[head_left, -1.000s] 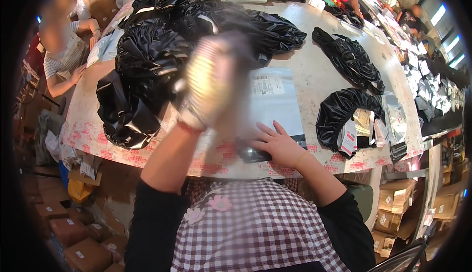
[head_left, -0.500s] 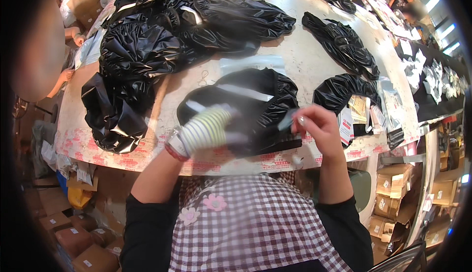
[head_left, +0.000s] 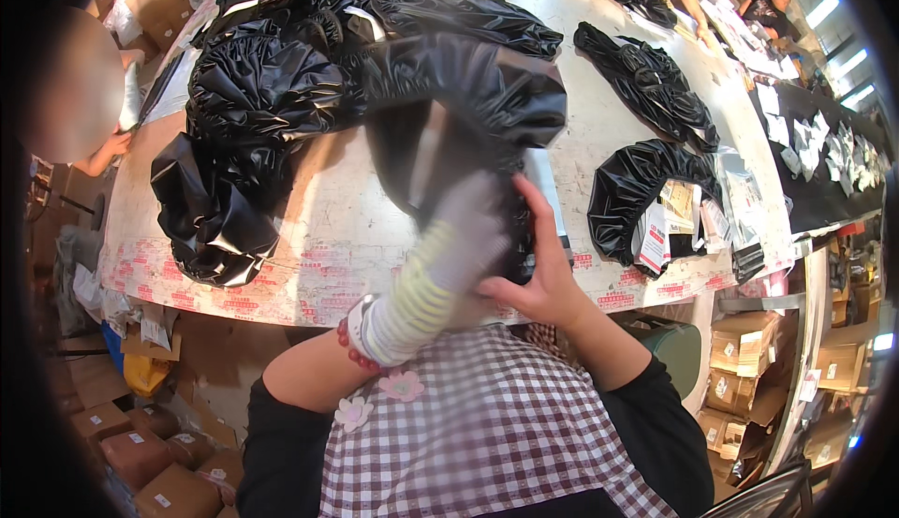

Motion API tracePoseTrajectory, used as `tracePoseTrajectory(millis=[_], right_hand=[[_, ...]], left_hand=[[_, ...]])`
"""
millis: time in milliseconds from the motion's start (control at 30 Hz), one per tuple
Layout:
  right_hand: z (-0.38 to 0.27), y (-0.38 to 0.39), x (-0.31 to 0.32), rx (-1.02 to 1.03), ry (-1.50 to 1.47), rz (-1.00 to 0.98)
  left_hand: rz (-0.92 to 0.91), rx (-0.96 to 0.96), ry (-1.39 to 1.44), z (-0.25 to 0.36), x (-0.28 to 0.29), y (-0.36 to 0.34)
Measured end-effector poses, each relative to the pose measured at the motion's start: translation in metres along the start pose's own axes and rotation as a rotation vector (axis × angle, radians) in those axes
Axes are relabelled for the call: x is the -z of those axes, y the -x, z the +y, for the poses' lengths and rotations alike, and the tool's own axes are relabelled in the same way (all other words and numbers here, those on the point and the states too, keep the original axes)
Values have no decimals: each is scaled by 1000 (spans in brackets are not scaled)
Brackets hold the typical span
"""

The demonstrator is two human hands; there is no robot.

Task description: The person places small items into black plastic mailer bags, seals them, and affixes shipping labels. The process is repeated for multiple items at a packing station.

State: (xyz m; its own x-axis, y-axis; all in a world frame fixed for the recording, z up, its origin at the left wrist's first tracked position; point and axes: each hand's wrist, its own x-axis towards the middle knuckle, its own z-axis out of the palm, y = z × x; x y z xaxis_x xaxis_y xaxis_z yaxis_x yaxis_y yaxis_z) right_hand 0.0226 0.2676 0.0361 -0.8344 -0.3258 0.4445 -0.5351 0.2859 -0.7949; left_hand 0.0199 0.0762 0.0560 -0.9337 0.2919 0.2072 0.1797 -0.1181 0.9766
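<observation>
A glossy black cover with a gathered elastic edge (head_left: 468,78) is raised off the table in front of me, its dark inner side and a pale strip showing. My right hand (head_left: 551,270), bare, grips its near right end between thumb and fingers. My left hand (head_left: 435,274), in a striped glove with a red bead bracelet at the wrist, lies against the cover's near part; motion blur hides its fingers. Just right of the cover, part of a clear plastic sheet (head_left: 551,190) lies on the table.
More black covers are heaped (head_left: 272,78) at the left and back. One long cover (head_left: 646,78) lies at the back right. Another cover (head_left: 613,204) with cards and packets (head_left: 655,237) sits at right. Two co-workers stand at the table's left side and far right. Cardboard boxes (head_left: 749,345) are below.
The cover has gone from lying on the table to being lifted, its far end swung up. My right hand has moved left and down onto it. My left hand has moved right, blurred.
</observation>
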Motion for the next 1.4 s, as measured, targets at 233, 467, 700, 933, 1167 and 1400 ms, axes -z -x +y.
tracePoseTrajectory(millis=[233,467,700,933,1167,1400], right_hand=[[60,21,13,-428,18,420],[36,33,-1,-47,848,-338],[0,-15,88,-17,1409,332],[57,-7,110,-558,1110,-651],[53,57,-13,-12,631,-416],[41,76,137,-454,368,241]], left_hand=[[271,-263,-1238,-54,61,-48],[336,-49,-1031,-134,118,-91],[707,-425,-1715,-33,108,-71],[-234,434,-1275,-32,81,-2],[-45,-199,-1477,-34,25,7],[-442,-135,-1259,-94,19,18]])
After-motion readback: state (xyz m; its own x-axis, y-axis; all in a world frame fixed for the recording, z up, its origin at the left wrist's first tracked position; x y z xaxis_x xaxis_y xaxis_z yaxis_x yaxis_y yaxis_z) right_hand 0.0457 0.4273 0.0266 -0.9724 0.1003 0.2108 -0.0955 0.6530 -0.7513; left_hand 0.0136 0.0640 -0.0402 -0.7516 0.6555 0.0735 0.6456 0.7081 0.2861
